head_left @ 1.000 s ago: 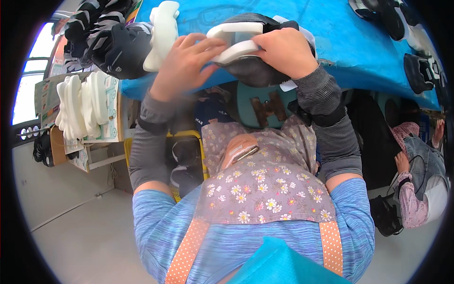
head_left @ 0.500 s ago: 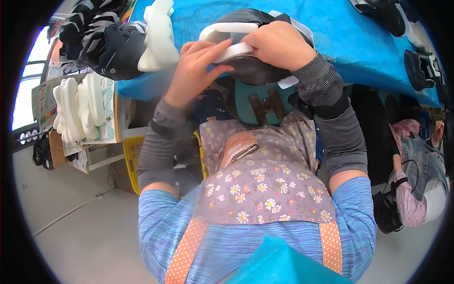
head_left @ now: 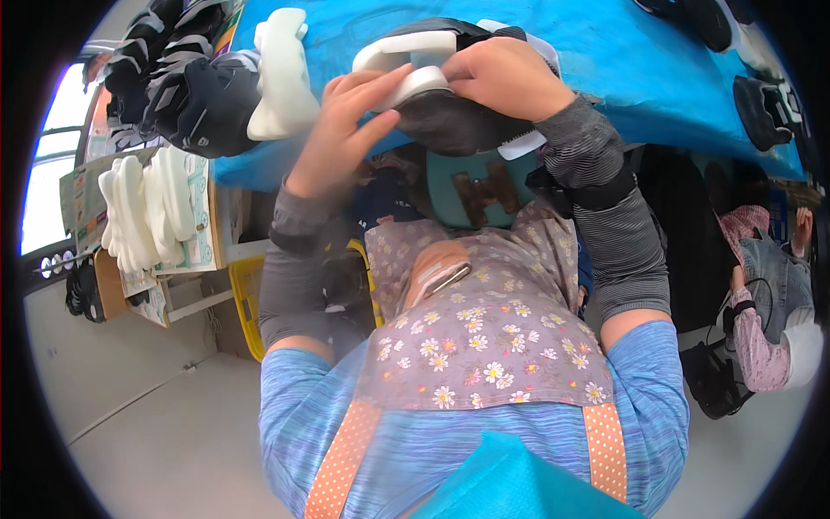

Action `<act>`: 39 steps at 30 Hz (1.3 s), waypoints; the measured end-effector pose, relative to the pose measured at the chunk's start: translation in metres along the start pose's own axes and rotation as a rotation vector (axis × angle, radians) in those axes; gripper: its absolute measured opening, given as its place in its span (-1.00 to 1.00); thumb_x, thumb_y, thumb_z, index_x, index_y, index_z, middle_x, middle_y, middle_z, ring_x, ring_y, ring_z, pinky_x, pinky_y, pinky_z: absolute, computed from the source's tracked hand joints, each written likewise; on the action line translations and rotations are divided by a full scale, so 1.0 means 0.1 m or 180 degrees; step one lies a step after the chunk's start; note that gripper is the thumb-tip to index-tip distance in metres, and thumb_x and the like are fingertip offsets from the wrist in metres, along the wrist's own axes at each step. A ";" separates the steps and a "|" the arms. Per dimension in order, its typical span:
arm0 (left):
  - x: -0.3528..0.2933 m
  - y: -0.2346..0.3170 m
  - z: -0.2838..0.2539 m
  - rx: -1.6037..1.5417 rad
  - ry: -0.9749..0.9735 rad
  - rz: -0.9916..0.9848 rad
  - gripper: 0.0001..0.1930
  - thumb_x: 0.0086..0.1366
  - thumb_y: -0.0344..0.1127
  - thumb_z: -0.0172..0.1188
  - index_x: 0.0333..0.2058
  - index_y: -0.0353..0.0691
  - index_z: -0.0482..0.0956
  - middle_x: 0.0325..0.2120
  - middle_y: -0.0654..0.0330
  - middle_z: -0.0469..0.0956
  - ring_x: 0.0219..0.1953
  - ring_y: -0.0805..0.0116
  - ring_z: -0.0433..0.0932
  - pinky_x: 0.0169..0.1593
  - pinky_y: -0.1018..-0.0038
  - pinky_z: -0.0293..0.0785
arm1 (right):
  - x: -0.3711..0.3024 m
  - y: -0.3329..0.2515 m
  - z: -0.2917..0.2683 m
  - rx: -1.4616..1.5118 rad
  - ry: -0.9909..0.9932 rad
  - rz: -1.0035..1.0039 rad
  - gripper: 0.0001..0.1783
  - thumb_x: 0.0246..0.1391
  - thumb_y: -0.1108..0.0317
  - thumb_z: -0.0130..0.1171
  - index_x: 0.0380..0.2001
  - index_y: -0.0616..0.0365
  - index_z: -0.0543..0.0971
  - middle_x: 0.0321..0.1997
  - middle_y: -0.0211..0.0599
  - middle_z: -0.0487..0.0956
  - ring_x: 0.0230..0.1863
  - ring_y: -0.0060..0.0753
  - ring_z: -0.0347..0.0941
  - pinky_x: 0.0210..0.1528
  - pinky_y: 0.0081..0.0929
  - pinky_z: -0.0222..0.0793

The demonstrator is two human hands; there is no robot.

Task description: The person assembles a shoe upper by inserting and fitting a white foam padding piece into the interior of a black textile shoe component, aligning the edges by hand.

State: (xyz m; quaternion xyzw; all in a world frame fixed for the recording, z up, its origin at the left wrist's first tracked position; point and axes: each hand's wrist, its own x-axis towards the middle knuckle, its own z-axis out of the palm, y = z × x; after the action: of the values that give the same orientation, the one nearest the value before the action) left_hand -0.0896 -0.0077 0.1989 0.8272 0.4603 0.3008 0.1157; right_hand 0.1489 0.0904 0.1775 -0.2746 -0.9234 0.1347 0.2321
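Observation:
At the near edge of the blue-covered table I have a black shoe upper (head_left: 458,125) with a curved white foam sole piece (head_left: 406,49) against it. My left hand (head_left: 350,117) reaches in from the left, fingers stretched over the near part of the white piece and thumb apart. From the right, my right hand (head_left: 510,78) is closed, its bent fingers gripping the white piece's edge; its fingertips are partly hidden. A white strip (head_left: 523,145) with a toothed dark edge sticks out under my right wrist.
Another white sole (head_left: 281,78) stands left of my hands beside several black shoes (head_left: 203,104). A stack of white soles (head_left: 143,208) rests on a side shelf, above a yellow crate (head_left: 246,298). More black shoes (head_left: 761,112) lie at the table's right. Another person (head_left: 765,294) sits at the right.
The shoe and both hands have shifted slightly left in the picture. The left fingers have slid down and left along the white piece, and more of the black upper shows below.

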 end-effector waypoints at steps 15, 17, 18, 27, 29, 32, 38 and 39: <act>0.09 0.10 0.44 0.0218 0.0686 -0.0053 -0.81 0.14 -0.30 0.38 -0.25 -0.12 0.69 -0.32 0.27 0.68 -0.23 0.35 0.61 0.35 0.21 0.03 | 0.00 -0.03 0.02 0.0020 -0.0073 0.0118 -0.79 -0.01 0.21 0.24 -0.33 0.01 0.73 -0.34 -0.25 0.68 -0.27 -0.17 0.61 -0.14 -0.31 0.50; 0.09 0.10 0.44 0.0134 0.0694 -0.0041 -0.85 0.14 -0.31 0.38 -0.29 -0.13 0.69 -0.35 0.30 0.68 -0.24 0.38 0.60 0.36 0.21 0.00 | -0.01 -0.01 0.02 0.0099 -0.0131 0.0099 -0.78 -0.01 0.20 0.25 -0.32 0.01 0.73 -0.34 -0.25 0.68 -0.26 -0.18 0.62 -0.13 -0.32 0.50; 0.09 0.09 0.44 0.0136 0.0683 -0.0040 -0.85 0.14 -0.31 0.38 -0.29 -0.13 0.69 -0.35 0.30 0.68 -0.24 0.38 0.60 0.36 0.21 0.00 | -0.01 0.00 0.02 0.0215 -0.0161 0.0098 -0.77 -0.01 0.20 0.25 -0.31 0.01 0.74 -0.35 -0.26 0.68 -0.26 -0.19 0.62 -0.13 -0.33 0.50; 0.05 0.17 0.41 -0.0066 0.0590 -0.0138 -0.83 0.11 -0.30 0.41 -0.29 -0.09 0.67 -0.36 0.34 0.67 -0.23 0.41 0.60 0.40 0.19 -0.12 | 0.05 -0.12 0.01 -0.0264 -0.0380 0.0335 -0.79 -0.05 0.18 0.27 -0.37 -0.02 0.75 -0.39 -0.28 0.67 -0.30 -0.20 0.62 -0.18 -0.34 0.52; 0.02 0.16 0.41 -0.0016 0.0667 -0.0103 -0.80 0.07 -0.30 0.40 -0.29 -0.06 0.67 -0.38 0.31 0.66 -0.27 0.34 0.60 0.34 0.23 -0.05 | 0.05 -0.13 0.00 -0.0116 -0.0460 0.0141 -0.79 -0.06 0.20 0.26 -0.38 0.00 0.74 -0.40 -0.27 0.67 -0.32 -0.19 0.62 -0.20 -0.33 0.51; 0.04 0.24 0.39 0.0192 0.0538 -0.0070 -0.76 0.06 -0.28 0.40 -0.25 -0.05 0.65 -0.37 0.31 0.64 -0.24 0.33 0.59 0.34 0.22 -0.06 | 0.01 -0.07 0.01 0.0064 -0.0526 -0.0027 -0.81 -0.06 0.24 0.26 -0.37 0.02 0.74 -0.39 -0.25 0.67 -0.31 -0.14 0.61 -0.19 -0.32 0.51; 0.09 0.48 0.35 0.1137 -0.0014 -0.0021 -0.74 0.09 -0.24 0.40 -0.23 -0.05 0.62 -0.22 0.30 0.62 -0.13 0.23 0.57 0.33 0.17 -0.04 | -0.08 0.05 0.00 0.0321 -0.0725 -0.0059 -0.74 -0.10 0.48 0.09 -0.37 0.06 0.73 -0.36 -0.19 0.67 -0.27 -0.05 0.59 -0.14 -0.25 0.50; 0.09 0.54 0.36 0.1320 0.0056 0.0067 -0.73 0.09 -0.24 0.40 -0.23 -0.10 0.59 -0.21 0.27 0.61 -0.14 0.19 0.57 0.27 0.18 0.12 | -0.09 0.07 0.02 0.0318 -0.0713 -0.0039 -0.74 -0.10 0.48 0.09 -0.37 0.06 0.73 -0.36 -0.19 0.67 -0.27 -0.05 0.59 -0.14 -0.25 0.50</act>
State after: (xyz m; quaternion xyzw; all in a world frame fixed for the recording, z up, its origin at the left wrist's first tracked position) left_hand -0.0267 -0.0264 0.1993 0.8354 0.5047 0.2080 -0.0641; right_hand 0.1582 0.0907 0.1701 -0.2403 -0.9373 0.2090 0.1417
